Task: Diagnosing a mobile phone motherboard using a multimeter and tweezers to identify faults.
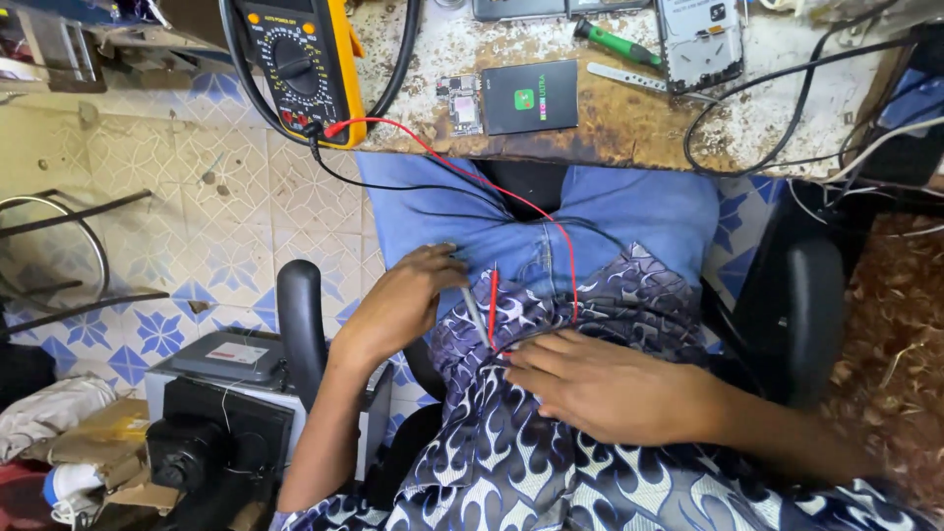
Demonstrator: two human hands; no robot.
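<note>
Head view looks straight down at a seated person's lap, with the scarred, pale-flecked wooden table (629,138) edge at twelve o'clock. Left hand (398,305) rests on the blue denim thigh, its grip pinching a thin grey metal probe tip (475,313) that slants toward five o'clock. Right hand (605,383) lies flat on the dark patterned shirt (511,452), fingers spread and pressing down beside the slim red test probe (493,300), which stands nearly upright between the two hands; I cannot tell whether those fingers actually pinch it. Red lead wire (472,177) runs up from the probe toward eleven o'clock into the yellow-cased multimeter with a black dial (300,64), probably parked at the table's edge so both leads reach the lap without pulling. Black lead (393,185) droops alongside.

On the table, a small bare circuit board (459,103) sits just beside a flat black battery pack (531,95), with a green-handled screwdriver (618,44) at one o'clock. Black chair armrests (300,315) hem in both elbows, leaving open room mainly forward, over the knees.
</note>
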